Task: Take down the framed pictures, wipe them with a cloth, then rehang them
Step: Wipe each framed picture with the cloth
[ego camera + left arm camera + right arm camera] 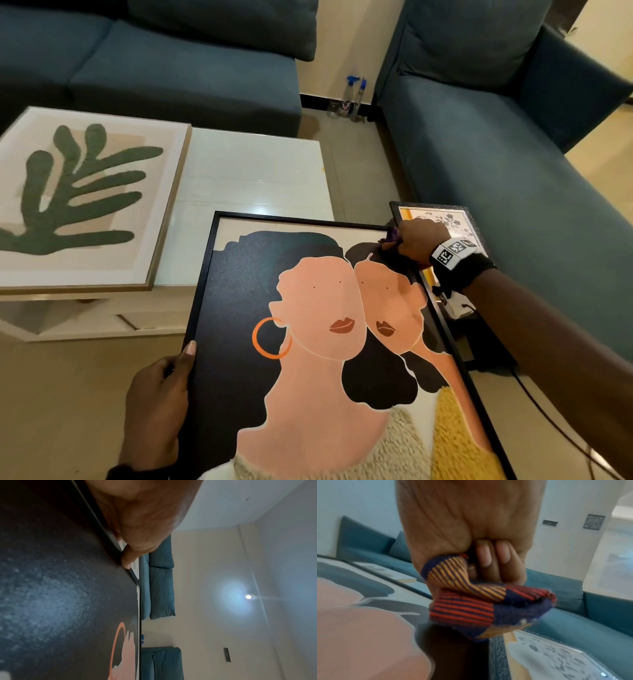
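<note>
Left hand (156, 407) clamps the portrait picture (318, 359) by its left edge. Right hand (419, 241), balled round the cloth (481, 601), sits at the top-right corner, so the picture's length runs back toward me.

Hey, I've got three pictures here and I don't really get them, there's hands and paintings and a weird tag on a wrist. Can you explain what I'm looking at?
No machine here: a person wears three cameras, one on the head and one on each wrist. The tagged band is part of that wrist gear.

The head view looks down at both hands. The left hand grips the left edge of a black-framed portrait of two faces; the left wrist view shows that same edge close up. The right hand holds a bunched striped cloth against the portrait's upper right corner, as the right wrist view shows.

A leaf picture lies on the white coffee table. A small floral picture sits just beyond the portrait. Spray bottles stand between the blue sofas.
</note>
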